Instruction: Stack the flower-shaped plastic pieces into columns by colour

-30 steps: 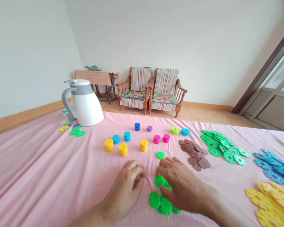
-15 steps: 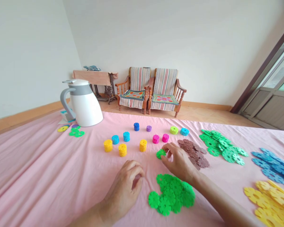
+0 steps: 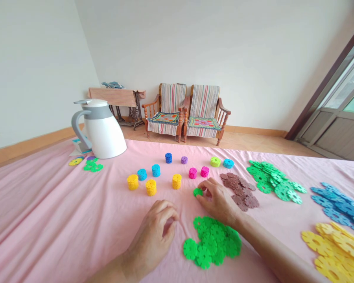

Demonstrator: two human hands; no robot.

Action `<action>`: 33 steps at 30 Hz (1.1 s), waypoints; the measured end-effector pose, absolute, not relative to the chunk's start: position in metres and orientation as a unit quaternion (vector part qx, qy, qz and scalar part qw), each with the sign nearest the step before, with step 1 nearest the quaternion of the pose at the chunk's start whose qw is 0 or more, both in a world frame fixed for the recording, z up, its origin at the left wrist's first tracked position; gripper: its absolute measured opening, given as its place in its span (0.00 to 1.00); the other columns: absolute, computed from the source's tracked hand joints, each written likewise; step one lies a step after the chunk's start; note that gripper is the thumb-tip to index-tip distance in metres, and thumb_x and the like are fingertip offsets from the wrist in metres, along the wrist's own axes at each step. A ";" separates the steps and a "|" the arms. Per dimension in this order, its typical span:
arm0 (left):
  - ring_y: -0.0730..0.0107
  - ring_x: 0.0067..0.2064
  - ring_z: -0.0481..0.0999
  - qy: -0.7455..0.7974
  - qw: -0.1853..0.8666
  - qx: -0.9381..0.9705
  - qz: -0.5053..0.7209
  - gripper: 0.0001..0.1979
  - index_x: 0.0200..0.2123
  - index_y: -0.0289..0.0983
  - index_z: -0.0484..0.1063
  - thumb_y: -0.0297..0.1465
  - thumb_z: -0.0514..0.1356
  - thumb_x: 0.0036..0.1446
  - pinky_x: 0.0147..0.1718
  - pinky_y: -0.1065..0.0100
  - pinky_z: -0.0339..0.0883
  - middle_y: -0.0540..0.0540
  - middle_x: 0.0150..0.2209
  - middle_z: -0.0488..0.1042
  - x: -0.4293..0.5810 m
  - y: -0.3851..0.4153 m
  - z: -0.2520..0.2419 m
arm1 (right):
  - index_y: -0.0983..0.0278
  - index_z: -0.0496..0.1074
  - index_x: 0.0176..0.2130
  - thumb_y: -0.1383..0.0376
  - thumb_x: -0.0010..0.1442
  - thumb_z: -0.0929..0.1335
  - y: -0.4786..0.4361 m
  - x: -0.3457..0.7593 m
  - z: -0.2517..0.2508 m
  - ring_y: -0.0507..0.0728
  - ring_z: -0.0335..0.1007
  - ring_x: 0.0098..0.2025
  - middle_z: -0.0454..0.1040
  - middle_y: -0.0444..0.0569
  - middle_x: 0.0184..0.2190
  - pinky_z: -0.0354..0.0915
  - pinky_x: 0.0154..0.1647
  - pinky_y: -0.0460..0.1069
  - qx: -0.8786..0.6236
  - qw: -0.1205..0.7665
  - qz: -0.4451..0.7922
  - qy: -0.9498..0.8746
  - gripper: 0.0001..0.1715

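Note:
My right hand [image 3: 218, 200] reaches forward over the pink cloth, its fingertips pinched on a small bright green snowflake disc stack [image 3: 198, 192] that lies on the cloth. A loose pile of bright green discs [image 3: 212, 241] lies just behind that hand, near me. My left hand [image 3: 156, 236] rests on the cloth left of the pile, fingers curled in; whether anything is in them is hidden. Short stacks of discs stand beyond: yellow stacks [image 3: 151, 187], cyan stacks [image 3: 155, 170], pink stacks [image 3: 192, 173].
A white jug [image 3: 102, 131] stands at the far left with a few flat discs [image 3: 91, 166] by it. Piles of brown discs [image 3: 240, 190], sea-green discs [image 3: 273, 181], blue discs [image 3: 339, 205] and yellow discs [image 3: 336, 245] lie to the right. Two wooden armchairs [image 3: 185, 114] stand by the wall.
My right hand left the green pile near me and moved forward to the small green stack, setting its fingers on it. The left hand stayed put.

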State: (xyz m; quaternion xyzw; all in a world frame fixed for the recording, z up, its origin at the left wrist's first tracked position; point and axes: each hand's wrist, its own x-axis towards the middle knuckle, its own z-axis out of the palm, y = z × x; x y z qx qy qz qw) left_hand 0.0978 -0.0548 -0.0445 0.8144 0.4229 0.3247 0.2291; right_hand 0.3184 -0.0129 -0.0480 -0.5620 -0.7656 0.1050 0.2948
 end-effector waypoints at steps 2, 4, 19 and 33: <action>0.64 0.43 0.70 0.422 0.229 0.815 0.324 0.15 0.32 0.39 0.69 0.14 0.51 0.47 0.44 0.62 0.65 0.47 0.38 0.70 0.097 -0.054 -0.045 | 0.64 0.69 0.36 0.68 0.55 0.65 -0.013 0.318 -0.048 0.53 0.66 0.33 0.67 0.46 0.31 0.61 0.34 0.48 -0.560 0.295 0.103 -0.768 0.06; 0.64 0.44 0.70 0.423 0.231 0.816 0.320 0.15 0.32 0.39 0.68 0.14 0.51 0.48 0.44 0.62 0.65 0.47 0.38 0.70 0.097 -0.054 -0.046 | 0.64 0.69 0.36 0.67 0.54 0.66 -0.013 0.318 -0.049 0.53 0.66 0.33 0.68 0.46 0.32 0.62 0.35 0.48 -0.560 0.295 0.104 -0.767 0.06; 0.65 0.44 0.69 0.425 0.240 0.819 0.302 0.16 0.33 0.39 0.69 0.14 0.51 0.49 0.45 0.64 0.63 0.48 0.38 0.70 0.097 -0.054 -0.043 | 0.62 0.71 0.33 0.69 0.47 0.67 -0.051 0.315 0.005 0.53 0.67 0.33 0.71 0.46 0.32 0.60 0.34 0.47 -0.494 0.135 0.197 -0.836 0.09; 0.65 0.43 0.68 0.381 0.285 0.837 0.270 0.07 0.36 0.39 0.71 0.25 0.62 0.53 0.45 0.65 0.62 0.49 0.38 0.71 0.099 -0.061 -0.032 | 0.64 0.70 0.30 0.68 0.50 0.66 -0.037 0.320 -0.013 0.52 0.66 0.31 0.72 0.45 0.29 0.58 0.32 0.46 -0.533 0.180 0.213 -0.799 0.03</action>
